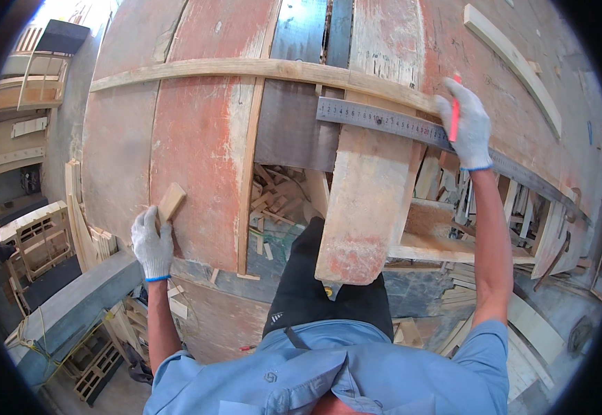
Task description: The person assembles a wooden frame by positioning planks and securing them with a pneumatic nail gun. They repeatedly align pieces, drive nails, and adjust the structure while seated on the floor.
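My left hand (152,243), in a white knit glove with a blue cuff, grips the lower end of a small wooden block (172,201) over the worn red boards. My gloved right hand (468,128) is closed round a slim red pen or pencil (455,111); which of the two I cannot tell. The right hand is at the right end of a long wooden strip (266,68) lying across the bench, and covers part of a long steel ruler (377,119). The ruler runs just on my side of the strip and on to the right past my wrist.
A pale plank (367,200) points toward my body across the bench (201,145). Openings beside it show wood scraps (280,200) and offcuts below. Another wooden strip (515,66) lies at the far right. Wooden frames (41,242) stand at the left, beyond a grey beam (79,304).
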A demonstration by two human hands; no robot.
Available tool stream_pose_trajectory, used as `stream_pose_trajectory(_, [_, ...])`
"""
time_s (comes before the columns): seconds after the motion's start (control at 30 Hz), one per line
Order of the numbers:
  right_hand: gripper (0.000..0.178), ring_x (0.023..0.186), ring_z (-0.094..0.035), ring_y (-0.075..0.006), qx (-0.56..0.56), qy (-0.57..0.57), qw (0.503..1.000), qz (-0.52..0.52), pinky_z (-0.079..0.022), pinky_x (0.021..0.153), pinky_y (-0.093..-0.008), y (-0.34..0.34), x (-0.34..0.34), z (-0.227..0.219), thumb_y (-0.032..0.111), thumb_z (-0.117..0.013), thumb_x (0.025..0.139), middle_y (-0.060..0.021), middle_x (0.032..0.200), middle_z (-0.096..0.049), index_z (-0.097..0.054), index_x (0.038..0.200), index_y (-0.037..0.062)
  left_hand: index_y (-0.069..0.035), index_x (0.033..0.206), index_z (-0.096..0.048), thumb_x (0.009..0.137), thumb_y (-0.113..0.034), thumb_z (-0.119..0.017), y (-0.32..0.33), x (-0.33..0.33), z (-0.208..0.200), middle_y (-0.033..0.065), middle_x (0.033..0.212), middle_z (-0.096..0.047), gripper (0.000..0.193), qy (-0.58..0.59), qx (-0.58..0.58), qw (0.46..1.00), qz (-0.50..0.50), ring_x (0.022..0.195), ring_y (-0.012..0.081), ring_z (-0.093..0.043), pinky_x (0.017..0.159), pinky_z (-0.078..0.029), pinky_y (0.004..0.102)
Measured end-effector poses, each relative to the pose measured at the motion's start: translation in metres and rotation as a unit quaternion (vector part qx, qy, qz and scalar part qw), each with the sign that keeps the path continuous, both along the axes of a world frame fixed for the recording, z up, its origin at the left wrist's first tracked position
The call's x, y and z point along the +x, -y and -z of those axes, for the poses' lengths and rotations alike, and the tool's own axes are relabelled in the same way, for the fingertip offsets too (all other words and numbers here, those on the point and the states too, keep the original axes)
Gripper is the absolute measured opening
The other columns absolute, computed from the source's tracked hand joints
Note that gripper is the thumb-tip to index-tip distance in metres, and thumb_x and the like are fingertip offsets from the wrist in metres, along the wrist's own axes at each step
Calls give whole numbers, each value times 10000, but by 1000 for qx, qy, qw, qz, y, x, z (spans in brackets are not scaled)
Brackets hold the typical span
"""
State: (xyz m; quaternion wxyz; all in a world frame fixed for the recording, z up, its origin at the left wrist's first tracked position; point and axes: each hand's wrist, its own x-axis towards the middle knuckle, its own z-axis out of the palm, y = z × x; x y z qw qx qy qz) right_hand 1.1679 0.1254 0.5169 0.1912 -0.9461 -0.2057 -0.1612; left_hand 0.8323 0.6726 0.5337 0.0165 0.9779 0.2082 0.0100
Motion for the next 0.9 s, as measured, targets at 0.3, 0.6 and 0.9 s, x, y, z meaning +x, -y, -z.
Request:
stream_pose_trajectory(0.3, [316, 838, -661, -383, 9, 75, 991, 113, -501, 766, -465, 101, -35, 40, 353, -561, 1022, -185, 887, -689, -701, 978, 73, -18, 1288, -615, 840, -15, -628, 99, 33, 1, 207, 1296, -620, 449, 142, -83, 980, 115, 1225, 390, -586, 1065, -452, 460])
stream_pose_trajectory(0.6, [241, 840, -655, -379, 22, 4, 989, 143, -504, 783, -471, 107, -118, 30, 294, -583, 1005, -178, 877, -688, -699, 970, 85, -20, 1110, -693, 863, 18, -591, 222, -94, 17, 136, 1069, -711, 270, 41, -424, 905, 28, 980, 289, -687, 872, -538, 388])
stream_pose_trajectory(0.9, [446, 1015, -649, -343, -75, 51, 996, 2, -495, 902, -450, 41, -87, -13, 332, -752, 873, -159, 1076, -694, -650, 1215, 65, -28, 1405, -534, 1061, -360, -413, 320, -108, 202, 146, 1284, -658, 493, 5, -876, 308, -371, 1146, 317, -625, 940, -532, 441])
